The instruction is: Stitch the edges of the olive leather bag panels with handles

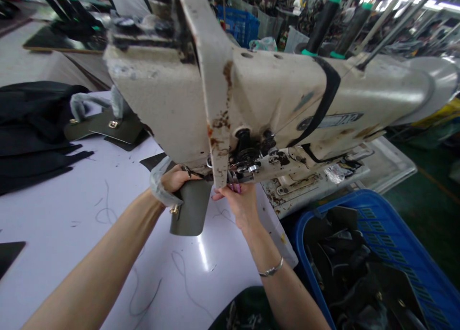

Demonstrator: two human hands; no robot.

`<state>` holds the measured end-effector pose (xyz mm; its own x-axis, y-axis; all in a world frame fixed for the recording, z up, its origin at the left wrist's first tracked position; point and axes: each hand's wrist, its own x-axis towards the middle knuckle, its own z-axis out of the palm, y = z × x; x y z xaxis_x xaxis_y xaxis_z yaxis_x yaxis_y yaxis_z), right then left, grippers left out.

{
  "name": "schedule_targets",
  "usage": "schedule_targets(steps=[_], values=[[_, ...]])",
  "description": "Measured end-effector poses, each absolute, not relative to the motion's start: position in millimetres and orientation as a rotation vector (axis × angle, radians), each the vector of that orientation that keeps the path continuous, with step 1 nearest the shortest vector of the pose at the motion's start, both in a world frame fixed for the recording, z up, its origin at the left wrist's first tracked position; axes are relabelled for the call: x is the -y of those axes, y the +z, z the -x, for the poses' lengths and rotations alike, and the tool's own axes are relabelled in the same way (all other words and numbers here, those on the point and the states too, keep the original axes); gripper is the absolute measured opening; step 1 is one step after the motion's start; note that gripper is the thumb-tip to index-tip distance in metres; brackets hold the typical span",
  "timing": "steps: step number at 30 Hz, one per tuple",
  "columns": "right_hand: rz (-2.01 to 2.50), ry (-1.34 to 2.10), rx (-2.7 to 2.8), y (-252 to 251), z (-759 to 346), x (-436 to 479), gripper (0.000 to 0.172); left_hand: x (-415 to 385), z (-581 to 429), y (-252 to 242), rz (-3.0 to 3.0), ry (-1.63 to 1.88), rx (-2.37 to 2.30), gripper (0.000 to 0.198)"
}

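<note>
My left hand (175,178) grips the upper edge of an olive-grey bag panel (192,210) beside the sewing head. A plastic-wrapped handle (158,182) loops from this panel over my left wrist, and a small gold fitting shows near its end. The panel hangs curved over the white table. Across from it, my right hand (244,203) is closed just below the needle area of the sewing machine (151,95). Something pinkish-purple shows at its fingers, too small and covered to name. The machine's upright guard hides the needle and part of the fingers.
Olive flaps with wrapped handles (124,126) lie at the left beside black strips (36,133). Loose threads are scattered on the white table (89,244). A blue basket (305,234) of similar dark pieces stands at the right. Black thread cones (323,23) rise behind the machine.
</note>
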<state>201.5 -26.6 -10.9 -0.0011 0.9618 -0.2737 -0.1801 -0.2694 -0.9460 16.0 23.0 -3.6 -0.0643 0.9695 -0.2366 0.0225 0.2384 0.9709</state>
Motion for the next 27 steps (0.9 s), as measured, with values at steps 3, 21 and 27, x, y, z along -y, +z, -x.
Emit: schedule_targets(steps=[3,21,27], values=[[1.206,1.502,0.818,-8.5,-199.4,26.8,0.012,-24.9,-16.1,-5.3,-1.032,0.996,-1.342,0.022],[1.205,1.501,0.868,-7.8,-201.5,26.4,0.016,-22.6,-13.4,-7.8,-0.994,0.884,-1.319,0.040],[1.219,1.514,0.848,-9.8,-201.4,25.9,0.016,-23.4,-9.9,-13.7,-1.026,0.872,-1.276,0.036]])
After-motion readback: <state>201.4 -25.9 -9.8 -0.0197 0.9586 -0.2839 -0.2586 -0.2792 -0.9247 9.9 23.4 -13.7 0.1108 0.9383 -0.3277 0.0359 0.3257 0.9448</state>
